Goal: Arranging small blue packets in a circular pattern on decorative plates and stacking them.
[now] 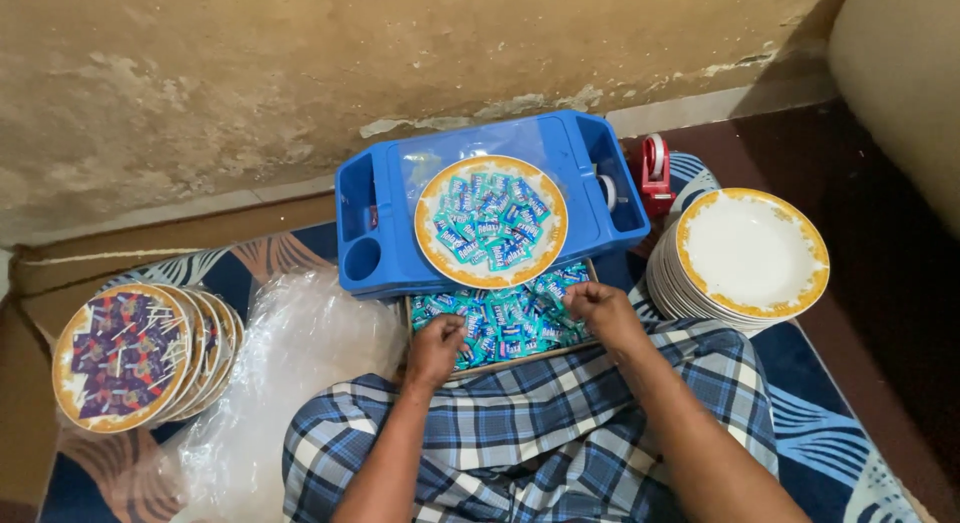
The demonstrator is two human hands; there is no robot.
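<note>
Left of the box of teal sweet packets (500,328) lean filled plates (125,355) and clear plastic bags (290,363). The left hand (436,349) curls into the packets; whether it grips any I cannot tell. The right hand (600,308) pinches packets. Behind the box, a blue tray (380,233) carries a filled plate (490,221); right, empty plates (750,253) are stacked.

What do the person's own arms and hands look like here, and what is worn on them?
Both forearms are bare, with no sleeves in view. The left hand and right hand show no gloves, watch or bracelet. Any rings cannot be made out. A blue, white and black checked cloth covers the lap beneath the arms.
</note>
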